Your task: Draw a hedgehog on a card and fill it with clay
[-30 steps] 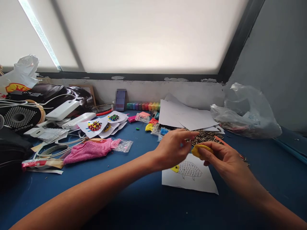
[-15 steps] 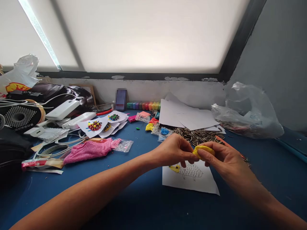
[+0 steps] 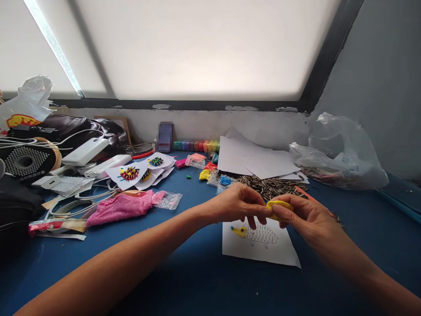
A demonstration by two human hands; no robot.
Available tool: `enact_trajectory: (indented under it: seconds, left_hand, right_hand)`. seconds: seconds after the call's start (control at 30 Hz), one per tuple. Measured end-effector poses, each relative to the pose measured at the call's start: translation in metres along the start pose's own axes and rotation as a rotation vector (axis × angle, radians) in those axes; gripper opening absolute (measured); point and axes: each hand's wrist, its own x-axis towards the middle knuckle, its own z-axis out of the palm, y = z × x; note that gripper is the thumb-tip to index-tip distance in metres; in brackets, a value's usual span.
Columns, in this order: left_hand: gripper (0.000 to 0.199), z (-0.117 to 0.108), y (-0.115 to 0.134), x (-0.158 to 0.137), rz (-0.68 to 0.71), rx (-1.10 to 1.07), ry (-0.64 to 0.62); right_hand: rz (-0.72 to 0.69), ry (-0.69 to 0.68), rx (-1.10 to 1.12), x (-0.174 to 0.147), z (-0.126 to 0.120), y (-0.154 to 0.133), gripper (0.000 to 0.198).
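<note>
A lump of yellow modelling clay [image 3: 280, 208] is held between both hands above the paper. My right hand [image 3: 304, 215] pinches it from the right with thumb and fingers. From the left, my left hand [image 3: 243, 204] grips its edge between thumb and forefinger, the other fingers hanging loosely curled. Below lies a white sheet with a drawn hedgehog-like animal [image 3: 263, 234]. Its pointed head [image 3: 241, 231] is covered in yellow clay, with a dark eye and a blue nose tip. My left fingers hide the top of the drawing.
Behind the hands are a pile of striped sunflower seeds [image 3: 269, 186], blank paper sheets [image 3: 256, 158] and opened clay packets [image 3: 224, 181]. Finished seed-and-clay pictures [image 3: 130, 173] lie left, near a pink cloth pouch [image 3: 121, 207] and cables. A plastic bag [image 3: 345, 162] stands at the right.
My left hand has shifted slightly and its fingers pull at the clay's edge. The blue nose tip on the drawing now shows. My right hand keeps its pinch.
</note>
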Motion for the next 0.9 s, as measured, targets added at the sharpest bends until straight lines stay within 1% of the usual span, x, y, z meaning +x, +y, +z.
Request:
enact_trajectory:
  seconds: [0.13,0.17,0.27,0.3,0.33,0.4,0.5,0.57,0.67,0.77,0.9]
  left_hand:
    - [0.037,-0.012,0.005,-0.003,-0.055,0.192,-0.041]
    - [0.036,-0.016,0.005,-0.003,-0.069,0.232,-0.032]
    - [0.027,-0.028,0.001,-0.002,-0.038,0.382,0.143]
    - [0.023,-0.030,-0.001,-0.001,-0.013,0.444,0.181]
    - [0.020,-0.031,-0.003,0.000,0.000,0.490,0.181]
    - [0.016,-0.030,-0.006,0.002,-0.004,0.546,0.128]
    - [0.016,-0.025,-0.008,0.005,-0.043,0.574,0.042]
    - [0.016,-0.023,-0.009,0.007,-0.056,0.585,0.005]
    - [0.018,-0.024,-0.012,0.009,-0.061,0.582,-0.032]
    - [0.021,-0.027,-0.015,0.010,-0.072,0.551,-0.058]
    - [0.026,-0.028,-0.019,0.008,-0.067,0.533,-0.063]
  right_hand:
    - [0.002,0.036,-0.022,0.001,-0.001,0.006,0.034]
    - [0.011,0.043,-0.018,0.000,0.000,0.008,0.034]
    - [0.079,0.029,0.057,-0.001,0.001,0.011,0.035]
    - [0.107,0.017,0.088,-0.001,0.002,0.011,0.036]
    - [0.127,0.004,0.107,-0.002,0.003,0.011,0.038]
    - [0.135,-0.026,0.093,-0.003,0.006,0.011,0.036]
    - [0.110,-0.071,0.017,-0.004,0.009,0.013,0.034]
    - [0.113,-0.093,-0.005,-0.004,0.010,0.015,0.034]
    - [0.124,-0.117,-0.059,-0.004,0.013,0.018,0.031]
    - [0.088,-0.134,-0.141,-0.005,0.016,0.020,0.032]
    - [0.058,-0.156,-0.191,-0.005,0.020,0.021,0.034]
